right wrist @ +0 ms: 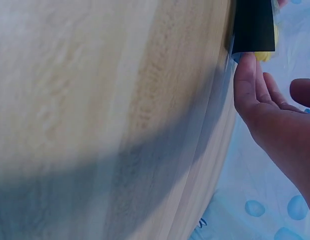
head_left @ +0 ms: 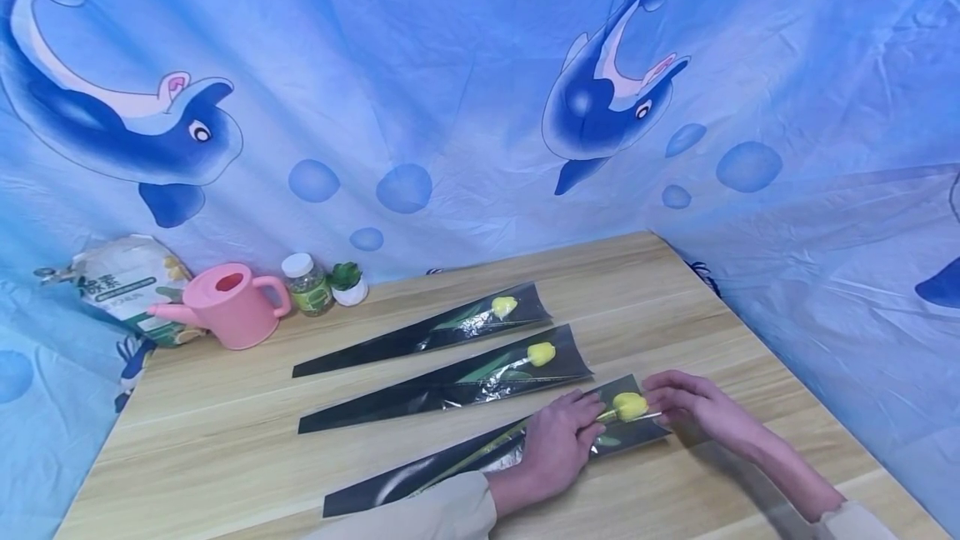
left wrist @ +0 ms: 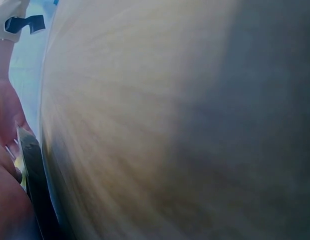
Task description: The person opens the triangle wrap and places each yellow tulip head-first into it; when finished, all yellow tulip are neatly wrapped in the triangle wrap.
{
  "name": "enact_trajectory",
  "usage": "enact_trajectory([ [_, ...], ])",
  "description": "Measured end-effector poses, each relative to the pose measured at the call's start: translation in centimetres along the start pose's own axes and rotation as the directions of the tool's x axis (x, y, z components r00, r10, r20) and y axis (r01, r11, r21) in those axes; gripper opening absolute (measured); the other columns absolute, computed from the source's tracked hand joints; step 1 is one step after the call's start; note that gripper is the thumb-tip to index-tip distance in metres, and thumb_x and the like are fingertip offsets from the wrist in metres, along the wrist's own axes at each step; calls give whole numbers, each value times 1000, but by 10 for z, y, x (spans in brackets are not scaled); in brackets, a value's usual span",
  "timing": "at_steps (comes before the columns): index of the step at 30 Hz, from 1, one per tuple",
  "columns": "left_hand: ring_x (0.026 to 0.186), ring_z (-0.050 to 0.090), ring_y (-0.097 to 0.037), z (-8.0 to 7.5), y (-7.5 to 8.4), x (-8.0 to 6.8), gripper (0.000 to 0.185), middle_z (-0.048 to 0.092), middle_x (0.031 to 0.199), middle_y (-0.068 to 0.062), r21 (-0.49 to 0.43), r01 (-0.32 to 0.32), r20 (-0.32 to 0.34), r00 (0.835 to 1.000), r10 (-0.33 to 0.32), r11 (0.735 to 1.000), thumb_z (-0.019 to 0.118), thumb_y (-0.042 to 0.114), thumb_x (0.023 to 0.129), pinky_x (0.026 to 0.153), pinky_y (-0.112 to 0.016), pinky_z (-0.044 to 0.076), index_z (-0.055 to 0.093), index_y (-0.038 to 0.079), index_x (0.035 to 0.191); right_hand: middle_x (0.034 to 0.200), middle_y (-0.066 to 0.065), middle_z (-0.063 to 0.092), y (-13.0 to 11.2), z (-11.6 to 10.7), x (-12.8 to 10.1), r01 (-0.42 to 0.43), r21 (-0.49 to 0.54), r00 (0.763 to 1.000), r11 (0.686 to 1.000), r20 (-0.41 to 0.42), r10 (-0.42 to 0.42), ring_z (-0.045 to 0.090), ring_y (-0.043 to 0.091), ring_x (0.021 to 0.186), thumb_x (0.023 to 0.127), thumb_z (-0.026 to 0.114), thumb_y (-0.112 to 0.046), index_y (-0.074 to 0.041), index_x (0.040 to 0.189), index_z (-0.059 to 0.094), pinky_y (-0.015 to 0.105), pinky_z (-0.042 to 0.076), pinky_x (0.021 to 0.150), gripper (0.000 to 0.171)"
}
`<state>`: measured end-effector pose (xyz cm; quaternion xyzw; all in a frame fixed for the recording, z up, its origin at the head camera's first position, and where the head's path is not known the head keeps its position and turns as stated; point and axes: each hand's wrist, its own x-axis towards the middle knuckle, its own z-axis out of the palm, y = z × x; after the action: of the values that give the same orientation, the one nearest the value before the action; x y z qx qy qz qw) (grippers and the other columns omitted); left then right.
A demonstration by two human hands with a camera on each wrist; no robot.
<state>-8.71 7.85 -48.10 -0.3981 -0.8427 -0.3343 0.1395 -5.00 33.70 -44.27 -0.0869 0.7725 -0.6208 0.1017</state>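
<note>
The nearest yellow tulip (head_left: 628, 407) lies in a black, clear-fronted flower sleeve (head_left: 405, 477) on the wooden table. Across the sleeve's upper part rests my left hand (head_left: 557, 448), fingers extended beside the stem below the bloom. At the wide end, my right hand (head_left: 701, 407) has its fingertips at the sleeve's edge near the bloom. The right wrist view shows the right hand's thumb apart from its fingers, which touch the black sleeve edge (right wrist: 254, 27). In the left wrist view, the left hand (left wrist: 8, 200) is mostly cut off beside the sleeve (left wrist: 37, 185).
Farther back lie a middle sleeved tulip (head_left: 542, 353) and a rear sleeved tulip (head_left: 504, 307). Along the back left stand a pink watering can (head_left: 232, 311), a white-lidded jar (head_left: 307, 286), a small potted plant (head_left: 348, 286) and a printed bag (head_left: 127, 286). A blue dolphin curtain (head_left: 465, 107) surrounds the table.
</note>
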Motion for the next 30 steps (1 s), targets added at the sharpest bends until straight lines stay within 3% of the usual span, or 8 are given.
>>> enact_trajectory([
  [14,112,66,-23,1,-1,1,31,71,119,-1,9,-19,-24,1000,20,1000,79,20,86,90,-37,56,76,16,116,109,15,71,-6,9,11,-117,148,993,982,26,115,68,19,100,103,36,-9,21,126,34,30,55,85,38],
  [20,112,66,-23,2,-1,3,33,71,119,-1,-4,-27,-31,999,27,1000,79,19,85,90,-36,56,75,15,117,112,21,70,-6,10,14,-110,164,993,980,66,100,69,24,100,102,33,-8,21,126,30,34,55,85,38],
  [30,109,68,-20,4,-2,4,31,72,116,-1,11,-54,-60,997,55,998,81,19,83,88,-31,56,76,15,113,107,14,70,-5,15,19,-100,179,991,979,101,83,69,24,97,101,34,-7,15,122,40,35,55,83,31],
])
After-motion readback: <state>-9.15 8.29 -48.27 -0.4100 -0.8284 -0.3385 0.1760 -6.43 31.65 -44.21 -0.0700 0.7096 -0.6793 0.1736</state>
